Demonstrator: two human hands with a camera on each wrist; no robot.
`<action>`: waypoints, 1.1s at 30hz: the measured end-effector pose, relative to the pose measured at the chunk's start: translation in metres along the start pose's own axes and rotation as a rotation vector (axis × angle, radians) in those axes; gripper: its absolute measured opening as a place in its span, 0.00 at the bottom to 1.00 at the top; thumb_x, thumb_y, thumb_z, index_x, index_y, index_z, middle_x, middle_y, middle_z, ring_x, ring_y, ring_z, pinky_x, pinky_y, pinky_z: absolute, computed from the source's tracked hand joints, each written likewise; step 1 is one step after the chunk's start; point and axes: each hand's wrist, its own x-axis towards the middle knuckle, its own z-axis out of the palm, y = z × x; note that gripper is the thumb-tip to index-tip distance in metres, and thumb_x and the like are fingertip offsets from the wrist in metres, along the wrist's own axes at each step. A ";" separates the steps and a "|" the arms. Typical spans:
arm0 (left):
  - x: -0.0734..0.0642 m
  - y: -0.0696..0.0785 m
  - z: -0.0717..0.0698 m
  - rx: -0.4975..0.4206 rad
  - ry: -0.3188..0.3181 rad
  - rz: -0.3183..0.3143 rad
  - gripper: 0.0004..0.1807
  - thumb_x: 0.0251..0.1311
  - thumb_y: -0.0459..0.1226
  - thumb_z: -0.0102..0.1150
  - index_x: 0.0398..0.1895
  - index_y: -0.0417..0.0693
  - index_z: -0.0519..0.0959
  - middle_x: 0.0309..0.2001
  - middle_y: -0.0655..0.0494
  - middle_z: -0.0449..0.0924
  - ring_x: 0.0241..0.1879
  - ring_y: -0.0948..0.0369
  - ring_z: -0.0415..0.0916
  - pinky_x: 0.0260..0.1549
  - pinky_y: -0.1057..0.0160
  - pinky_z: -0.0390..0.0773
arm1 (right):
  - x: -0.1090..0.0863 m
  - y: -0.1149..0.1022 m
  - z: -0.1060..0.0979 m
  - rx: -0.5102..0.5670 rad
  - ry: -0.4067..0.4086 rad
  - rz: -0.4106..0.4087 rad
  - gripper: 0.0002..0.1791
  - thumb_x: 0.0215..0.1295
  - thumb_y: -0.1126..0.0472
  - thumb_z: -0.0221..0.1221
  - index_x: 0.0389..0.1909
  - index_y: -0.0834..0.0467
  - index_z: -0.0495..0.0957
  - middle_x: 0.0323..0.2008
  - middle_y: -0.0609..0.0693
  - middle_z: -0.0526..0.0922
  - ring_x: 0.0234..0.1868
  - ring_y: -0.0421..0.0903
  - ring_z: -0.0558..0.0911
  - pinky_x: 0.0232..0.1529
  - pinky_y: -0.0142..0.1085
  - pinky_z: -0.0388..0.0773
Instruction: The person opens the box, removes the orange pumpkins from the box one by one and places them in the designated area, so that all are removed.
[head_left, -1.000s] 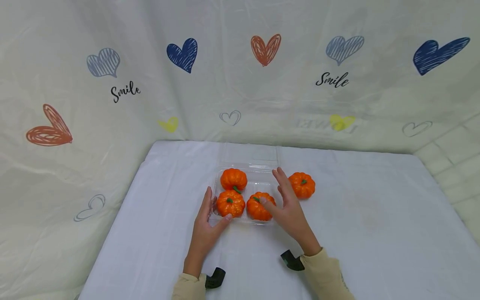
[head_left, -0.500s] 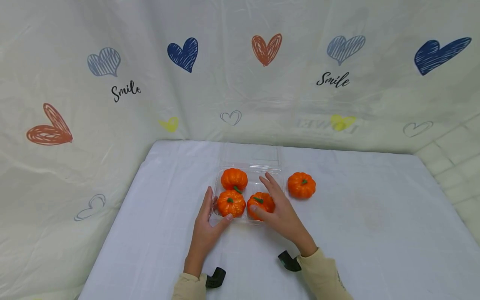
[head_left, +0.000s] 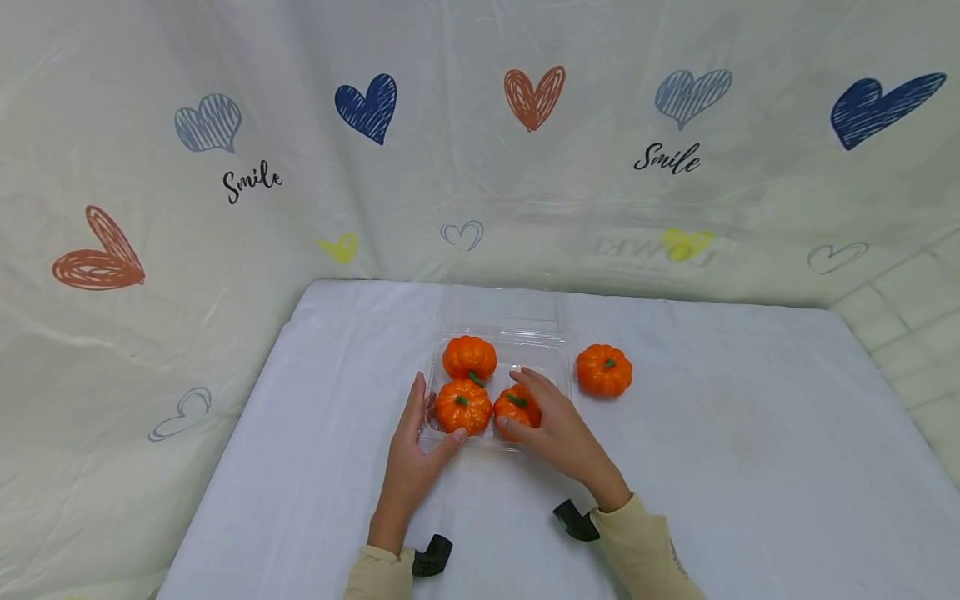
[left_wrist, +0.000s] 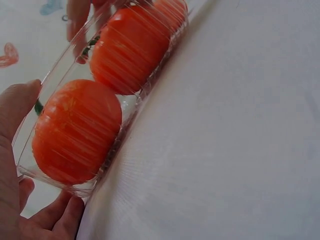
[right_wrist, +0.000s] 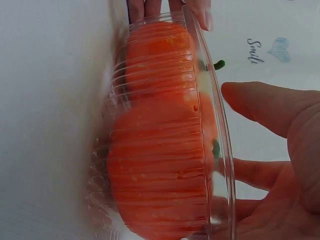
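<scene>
A clear plastic clamshell box (head_left: 512, 447) holds three small orange pumpkins with green stems: one at back left (head_left: 469, 354), one at front left (head_left: 463, 408), one at front right (head_left: 513, 407). My left hand (head_left: 412, 467) grips the box's front-left corner, thumb on the rim and fingers round the side. Over the front-right pumpkin hovers my right hand (head_left: 566, 437), fingers loosely curved across its far side. In the right wrist view the thumb (right_wrist: 265, 102) stands apart from the rim, above the pumpkin. Another pumpkin (head_left: 604, 371) lies on the cloth right of the box.
The box's lid (head_left: 501, 308) is folded back toward the wall sheet (head_left: 480, 167), which bears printed hearts. A white cloth (head_left: 720, 450) covers the table. The box's back-right compartment (head_left: 543, 358) shows bare plastic.
My right hand has shifted left and its spread fingers have drawn in over the front-right pumpkin, which has not visibly moved. The left hand has stayed on the box.
</scene>
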 end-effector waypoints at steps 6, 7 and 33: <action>0.000 -0.001 0.000 0.001 0.003 -0.001 0.55 0.65 0.51 0.74 0.89 0.56 0.51 0.86 0.61 0.50 0.78 0.52 0.64 0.73 0.45 0.65 | 0.002 -0.002 0.002 -0.072 -0.014 0.038 0.36 0.69 0.59 0.70 0.76 0.63 0.72 0.76 0.61 0.71 0.77 0.63 0.68 0.72 0.62 0.69; 0.000 -0.001 0.000 0.001 0.003 -0.001 0.55 0.65 0.51 0.74 0.89 0.56 0.51 0.86 0.61 0.50 0.78 0.52 0.64 0.73 0.45 0.65 | 0.002 -0.003 0.002 -0.080 -0.014 0.045 0.36 0.69 0.59 0.70 0.75 0.63 0.72 0.75 0.61 0.71 0.76 0.63 0.68 0.72 0.62 0.69; 0.001 0.000 0.000 0.026 0.011 0.011 0.55 0.65 0.52 0.74 0.88 0.52 0.52 0.86 0.60 0.51 0.77 0.52 0.66 0.71 0.46 0.68 | -0.003 -0.004 0.000 -0.024 0.138 -0.062 0.37 0.63 0.61 0.75 0.72 0.63 0.75 0.69 0.59 0.77 0.68 0.60 0.76 0.66 0.60 0.78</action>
